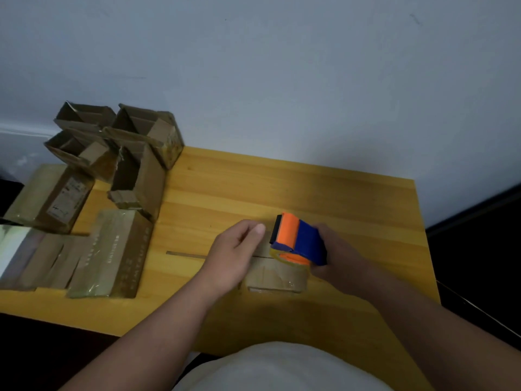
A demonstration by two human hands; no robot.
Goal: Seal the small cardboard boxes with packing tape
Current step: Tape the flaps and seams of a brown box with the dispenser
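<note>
While the left hand (234, 256) lies with fingers relaxed on the left part of a small box (277, 275), the right hand (337, 253) is wrapped round an orange and blue tape dispenser (298, 241) held on the box's top. That box sits near the middle of the desk (310, 193), partly covered with clear tape. At the desk's left end stand several open boxes (135, 142), with taped boxes (112, 249) lying nearer the front edge.
</note>
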